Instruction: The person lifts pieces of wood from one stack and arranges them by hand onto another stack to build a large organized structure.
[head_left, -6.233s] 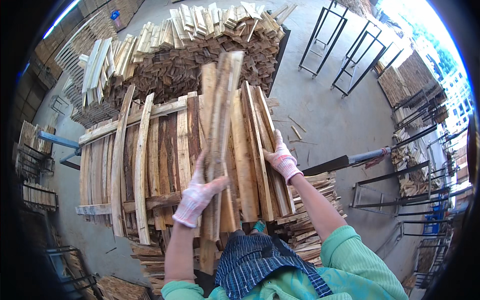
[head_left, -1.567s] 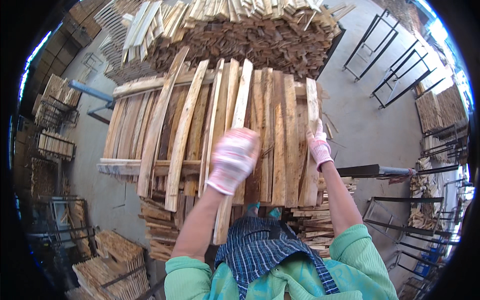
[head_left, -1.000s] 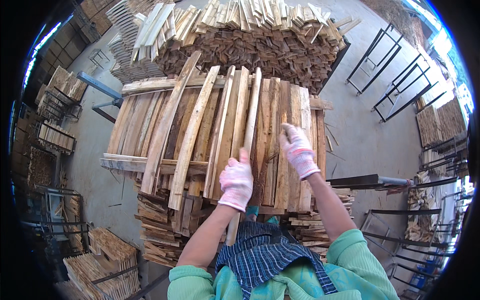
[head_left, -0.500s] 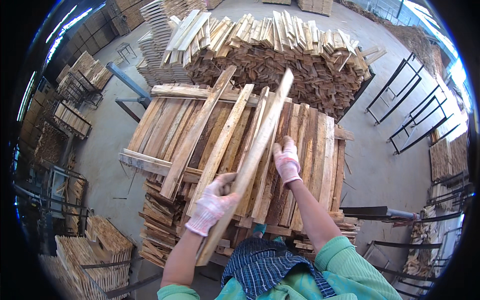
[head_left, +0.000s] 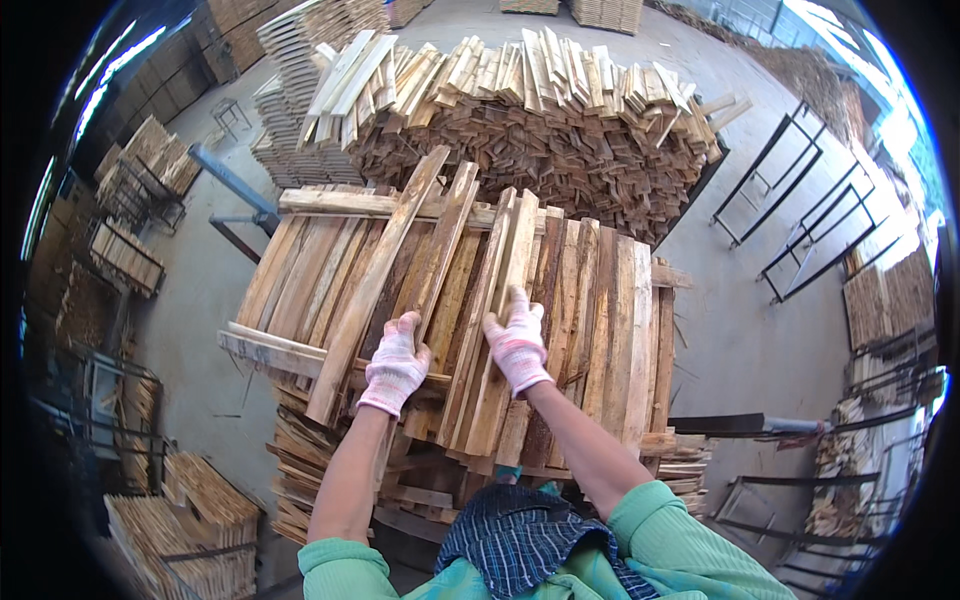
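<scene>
Reaching down over a layer of side-by-side boards (head_left: 600,330), 2 hands in white-and-pink knitted gloves work near its middle. The left hand (head_left: 395,370) lies on a slanting plank (head_left: 443,240), whose upper end points away from the person; its fingers are bent at that plank, but I cannot tell whether they close around it. Just to its right, the right hand (head_left: 517,345) rests on a lighter plank (head_left: 518,250), fingers reaching forward and thumb set apart to the left; whether they pinch the wood I cannot tell. A long loose plank (head_left: 380,280) lies diagonally left of the left hand, across the layer and over a far crosspiece (head_left: 340,203). A near crosspiece (head_left: 270,350) juts out at the left. Beyond the layer rises a big heap of cut wood (head_left: 560,165), topped with pale pieces. A dark striped apron (head_left: 520,540) and green sleeves (head_left: 345,565) show at the lower edge.
</scene>
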